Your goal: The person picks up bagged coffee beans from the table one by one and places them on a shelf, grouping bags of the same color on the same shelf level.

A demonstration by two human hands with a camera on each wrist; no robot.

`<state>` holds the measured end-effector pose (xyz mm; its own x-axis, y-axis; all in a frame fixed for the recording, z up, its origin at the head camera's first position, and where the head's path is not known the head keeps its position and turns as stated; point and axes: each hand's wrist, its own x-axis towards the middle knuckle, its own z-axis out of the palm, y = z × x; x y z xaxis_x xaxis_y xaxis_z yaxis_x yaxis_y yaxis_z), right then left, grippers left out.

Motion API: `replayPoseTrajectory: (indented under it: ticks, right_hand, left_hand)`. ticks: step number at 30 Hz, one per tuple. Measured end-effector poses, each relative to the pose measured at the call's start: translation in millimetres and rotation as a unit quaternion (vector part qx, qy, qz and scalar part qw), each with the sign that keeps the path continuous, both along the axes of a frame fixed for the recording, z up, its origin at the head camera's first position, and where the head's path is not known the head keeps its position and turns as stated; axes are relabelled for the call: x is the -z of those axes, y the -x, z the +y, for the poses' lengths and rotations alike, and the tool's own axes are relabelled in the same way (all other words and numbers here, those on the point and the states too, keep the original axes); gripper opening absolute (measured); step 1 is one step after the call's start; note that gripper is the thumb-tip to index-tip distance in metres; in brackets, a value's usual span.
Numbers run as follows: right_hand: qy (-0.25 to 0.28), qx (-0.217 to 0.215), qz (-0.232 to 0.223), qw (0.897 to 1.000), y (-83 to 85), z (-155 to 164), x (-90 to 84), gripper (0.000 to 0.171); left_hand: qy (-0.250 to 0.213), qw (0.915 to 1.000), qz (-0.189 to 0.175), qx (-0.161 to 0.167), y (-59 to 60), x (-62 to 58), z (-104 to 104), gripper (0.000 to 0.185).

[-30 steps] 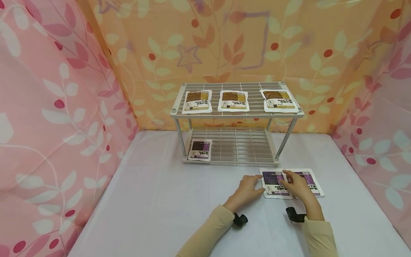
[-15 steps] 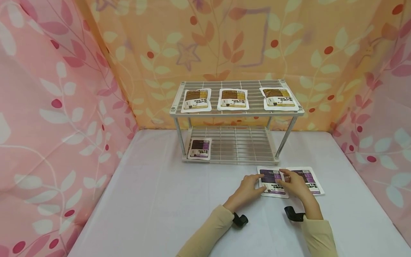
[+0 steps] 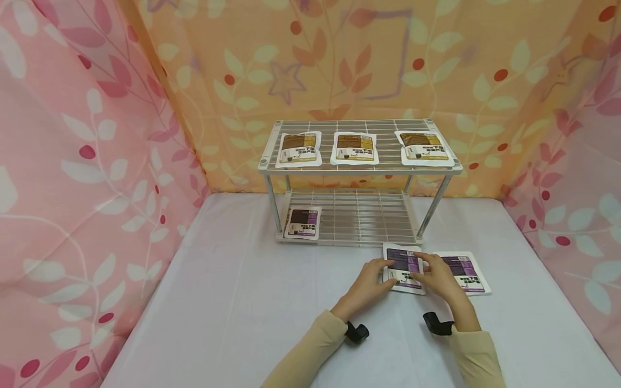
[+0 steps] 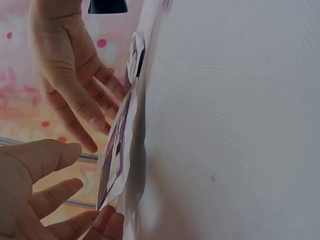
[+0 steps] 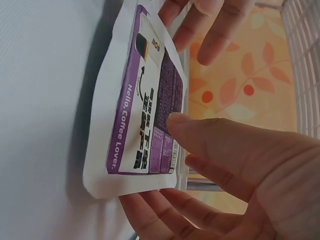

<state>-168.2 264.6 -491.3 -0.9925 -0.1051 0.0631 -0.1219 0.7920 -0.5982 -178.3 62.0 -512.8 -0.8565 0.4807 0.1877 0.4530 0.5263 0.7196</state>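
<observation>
A white coffee packet [image 3: 401,263] with a purple and dark label stands slightly tilted off the table between both hands. At its right edge, my right hand [image 3: 442,279] grips it, thumb [image 5: 187,131] on the printed face and fingers beneath, as the right wrist view shows. Along the opposite edge, my left hand [image 3: 365,286] touches the packet with its fingertips [image 4: 107,220]; the left thumb stays apart from it in the left wrist view. A second purple coffee packet [image 3: 467,274] lies flat just right of the right hand, partly hidden by it.
A two-tier wire rack [image 3: 359,173] stands behind the hands. Three brown-labelled packets [image 3: 356,149] lie on its top shelf, and one purple packet [image 3: 303,223] lies at the left of the lower shelf [image 3: 361,221]. Patterned cloth walls [image 3: 242,108] surround the white table [image 3: 233,302].
The gripped coffee packet has moved left and toward the rack, away from the second purple packet, and has lifted from the table. Both hands have moved with it.
</observation>
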Motion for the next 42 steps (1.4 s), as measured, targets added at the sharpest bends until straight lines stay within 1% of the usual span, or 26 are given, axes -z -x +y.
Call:
replayPoseTrajectory:
  ticks: [5, 10, 16, 21, 26, 31, 37, 42]
  right_hand:
    - [0.006, -0.008, 0.022, 1.000, 1.4, -5.5, -2.4, 0.058]
    - [0.012, -0.025, 0.021, 0.999, 3.5, -10.2, -3.4, 0.060]
    - [0.018, -0.038, 0.026, 0.999, 8.6, -18.3, -3.4, 0.073]
    - [0.024, -0.046, 0.034, 0.998, 12.5, -26.5, -0.9, 0.083]
    - [0.038, -0.062, 0.058, 0.996, 16.1, -35.4, 1.2, 0.089]
    - [0.045, -0.073, 0.075, 0.994, 20.1, -43.3, 4.8, 0.090]
    - [0.042, -0.082, 0.064, 0.994, 22.4, -50.2, 7.2, 0.086]
    - [0.039, -0.077, 0.049, 0.995, 24.1, -55.5, 5.5, 0.079]
  left_hand:
    - [-0.016, 0.9998, 0.006, -0.009, 2.4, -1.3, -3.2, 0.045]
    - [-0.027, 0.9993, 0.000, -0.025, 4.0, -1.8, -7.3, 0.047]
    - [-0.040, 0.9982, 0.010, -0.044, 7.5, 0.3, -13.4, 0.053]
    - [-0.042, 0.9975, 0.001, -0.057, 10.8, 0.9, -20.2, 0.058]
    - [-0.042, 0.9969, -0.008, -0.067, 15.1, 2.3, -27.5, 0.061]
    - [-0.053, 0.9955, -0.009, -0.078, 19.2, 4.1, -35.2, 0.062]
    - [-0.065, 0.9940, -0.021, -0.086, 23.5, 5.7, -43.0, 0.063]
    - [-0.067, 0.9935, -0.026, -0.089, 26.0, 5.2, -48.4, 0.063]
